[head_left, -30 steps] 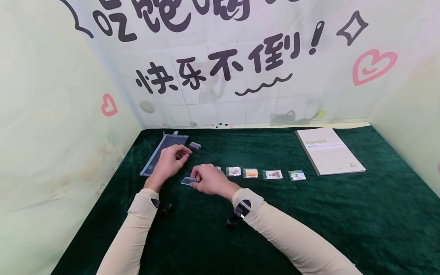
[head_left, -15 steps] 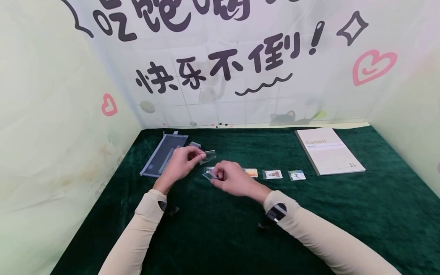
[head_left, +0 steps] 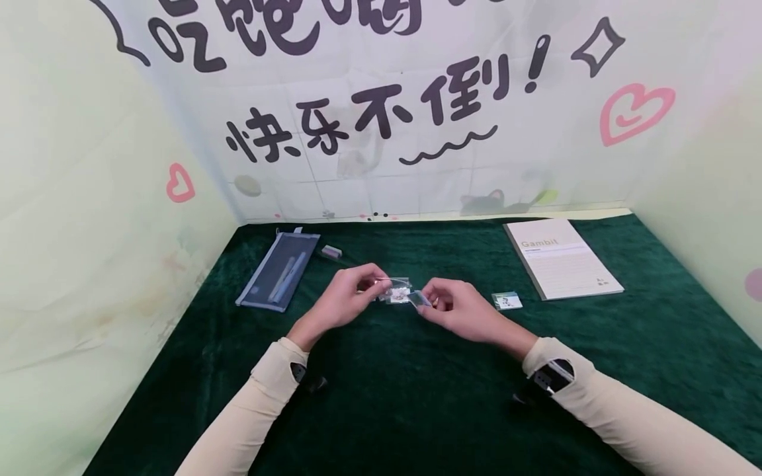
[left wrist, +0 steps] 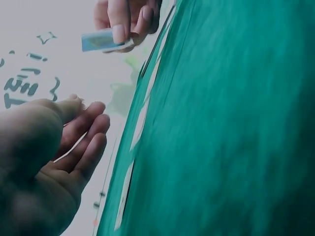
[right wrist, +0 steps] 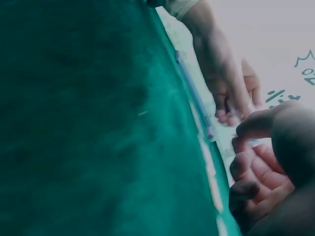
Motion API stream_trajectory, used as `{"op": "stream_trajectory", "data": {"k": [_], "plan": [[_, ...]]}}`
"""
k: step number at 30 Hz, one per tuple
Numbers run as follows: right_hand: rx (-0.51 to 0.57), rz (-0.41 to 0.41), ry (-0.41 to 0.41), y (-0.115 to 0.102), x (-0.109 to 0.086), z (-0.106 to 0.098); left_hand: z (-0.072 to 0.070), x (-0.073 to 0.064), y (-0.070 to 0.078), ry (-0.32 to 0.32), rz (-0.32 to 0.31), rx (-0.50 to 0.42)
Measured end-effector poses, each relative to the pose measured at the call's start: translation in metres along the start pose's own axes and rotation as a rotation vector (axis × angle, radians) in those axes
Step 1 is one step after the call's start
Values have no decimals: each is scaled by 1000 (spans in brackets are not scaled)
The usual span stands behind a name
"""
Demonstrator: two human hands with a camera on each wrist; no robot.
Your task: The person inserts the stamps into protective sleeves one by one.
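Note:
In the head view my left hand (head_left: 351,294) pinches a thin clear plastic sleeve (head_left: 400,281) between thumb and fingertips. To its right, my right hand (head_left: 458,307) grips a small bluish card (head_left: 419,299) by its edge; that card shows with a blue face (left wrist: 98,42) in the left wrist view. Between the hands, a small picture card (head_left: 397,295) lies on the green cloth, partly overlapped by the held pieces. Another picture card (head_left: 507,301) lies to the right of my right hand. Other cards of the row are hidden behind the hands.
A dark zip pouch (head_left: 268,277) with pen-like shapes in it lies at the left. Beside it sits a small eraser-like block (head_left: 331,252). At the back right is a "Gambit" notebook (head_left: 565,261). A printed curtain (head_left: 357,192) stands behind the green cloth (head_left: 405,410).
Both hands have moved right across the row, the left with the clear sleeve and the right with the bluish card. The pouch is now uncovered, and the head view has shifted slightly.

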State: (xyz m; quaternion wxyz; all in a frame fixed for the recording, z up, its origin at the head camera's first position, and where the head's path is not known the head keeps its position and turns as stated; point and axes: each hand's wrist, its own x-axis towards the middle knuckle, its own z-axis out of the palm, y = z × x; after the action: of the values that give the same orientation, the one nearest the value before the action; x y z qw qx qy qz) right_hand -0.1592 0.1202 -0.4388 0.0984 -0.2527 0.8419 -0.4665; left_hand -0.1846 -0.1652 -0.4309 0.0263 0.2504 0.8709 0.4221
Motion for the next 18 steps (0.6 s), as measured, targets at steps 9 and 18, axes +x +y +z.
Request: {"op": "stream_trajectory", "data": {"k": [9,18], "plan": [[217,59,58,23,-10,-2,16,-2,14,-92,40,-132],[317,34,135,28,-16,-6,22,0,13,-114,49,-206]]}}
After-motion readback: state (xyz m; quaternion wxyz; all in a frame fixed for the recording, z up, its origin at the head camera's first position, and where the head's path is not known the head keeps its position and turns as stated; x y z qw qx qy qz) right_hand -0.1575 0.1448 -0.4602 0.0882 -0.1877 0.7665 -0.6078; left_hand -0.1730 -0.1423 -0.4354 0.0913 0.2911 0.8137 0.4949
